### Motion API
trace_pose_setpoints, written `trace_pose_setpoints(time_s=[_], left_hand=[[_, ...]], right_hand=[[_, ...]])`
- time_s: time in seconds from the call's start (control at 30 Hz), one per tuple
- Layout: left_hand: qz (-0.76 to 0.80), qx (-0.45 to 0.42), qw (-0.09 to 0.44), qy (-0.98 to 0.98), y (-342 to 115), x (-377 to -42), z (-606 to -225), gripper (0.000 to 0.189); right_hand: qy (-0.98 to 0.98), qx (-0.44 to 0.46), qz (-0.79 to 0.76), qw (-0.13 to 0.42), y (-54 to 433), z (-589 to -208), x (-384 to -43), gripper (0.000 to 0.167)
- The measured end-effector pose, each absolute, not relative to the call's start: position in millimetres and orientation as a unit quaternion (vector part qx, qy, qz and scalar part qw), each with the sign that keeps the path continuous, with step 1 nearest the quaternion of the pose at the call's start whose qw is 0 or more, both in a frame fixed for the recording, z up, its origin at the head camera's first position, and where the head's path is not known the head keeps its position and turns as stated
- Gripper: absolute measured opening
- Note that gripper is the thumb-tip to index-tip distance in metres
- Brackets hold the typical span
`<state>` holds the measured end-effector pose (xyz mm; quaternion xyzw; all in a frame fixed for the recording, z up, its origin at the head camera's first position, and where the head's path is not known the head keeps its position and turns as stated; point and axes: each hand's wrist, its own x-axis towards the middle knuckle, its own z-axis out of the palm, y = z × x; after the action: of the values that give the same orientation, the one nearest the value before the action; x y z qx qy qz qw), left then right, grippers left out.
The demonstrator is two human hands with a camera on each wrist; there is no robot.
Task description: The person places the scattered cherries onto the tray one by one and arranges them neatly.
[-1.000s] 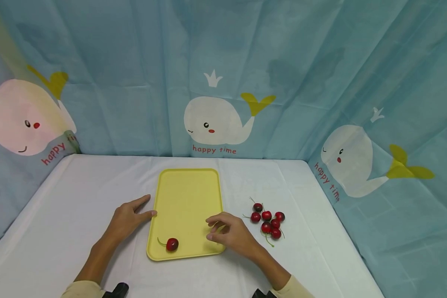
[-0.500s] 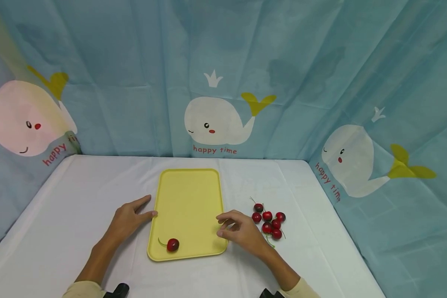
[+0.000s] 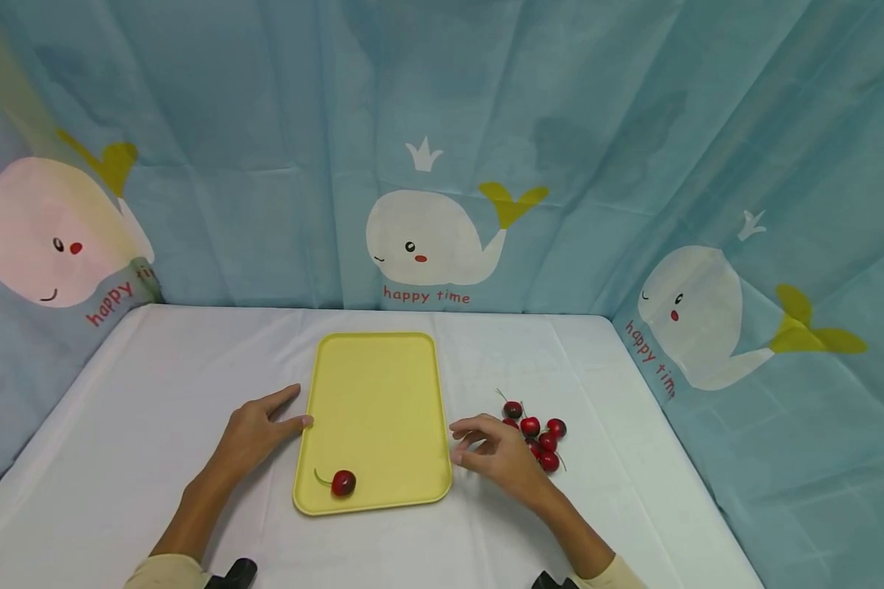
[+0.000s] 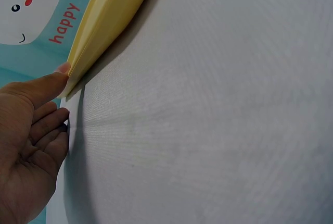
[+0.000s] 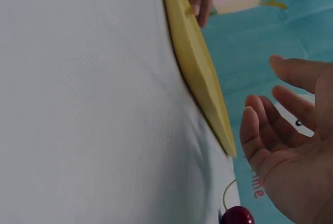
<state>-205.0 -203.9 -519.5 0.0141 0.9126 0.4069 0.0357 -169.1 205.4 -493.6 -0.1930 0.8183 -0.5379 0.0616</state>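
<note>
A yellow rectangular tray [image 3: 376,401] lies on the table, with one stemmed cherry [image 3: 343,483] near its front left corner. My left hand [image 3: 254,433] is at the tray's left side, its thumb touching the rim and the other fingers extended beside it; the left wrist view shows the thumb [image 4: 52,84] on the tray's edge. My right hand [image 3: 497,454] hovers just past the tray's right rim, fingers loosely bent and holding nothing. Several dark red cherries [image 3: 548,442] lie in a cluster right of it, some partly hidden behind the hand.
A white cloth [image 3: 191,360] covers the table. Behind and along both sides hangs a blue curtain [image 3: 265,123] printed with whales. In the right wrist view a cherry [image 5: 237,215] lies at the bottom edge, below the right hand.
My right hand has moved right, from over the tray to beyond its right rim, and now overlaps some of the clustered cherries. The left hand stays at the tray's left rim.
</note>
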Motion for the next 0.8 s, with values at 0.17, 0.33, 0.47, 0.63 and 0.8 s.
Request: trace_pose_setpoints(time_s=[0.17, 0.33, 0.47, 0.63, 0.8], left_hand=[[0.407, 0.012, 0.037, 0.913, -204, -205, -520, 0.082], [0.408, 0.011, 0.037, 0.912, -204, -204, -520, 0.082], [0.407, 0.012, 0.037, 0.912, -204, -205, -520, 0.082], [0.409, 0.012, 0.037, 0.912, -203, -205, -520, 0.083], [0.410, 0.008, 0.040, 0.911, -203, -204, -519, 0.083]], right_hand=[[0.818, -0.182, -0.544, 0.050, 214, -494, -167, 0.040], [0.819, -0.167, -0.547, 0.048, 223, -493, -165, 0.041], [0.822, -0.155, -0.546, 0.050, 229, -492, -163, 0.041], [0.824, -0.148, -0.545, 0.039, 237, -491, -162, 0.043], [0.827, -0.157, -0.540, 0.010, 247, -491, -162, 0.041]])
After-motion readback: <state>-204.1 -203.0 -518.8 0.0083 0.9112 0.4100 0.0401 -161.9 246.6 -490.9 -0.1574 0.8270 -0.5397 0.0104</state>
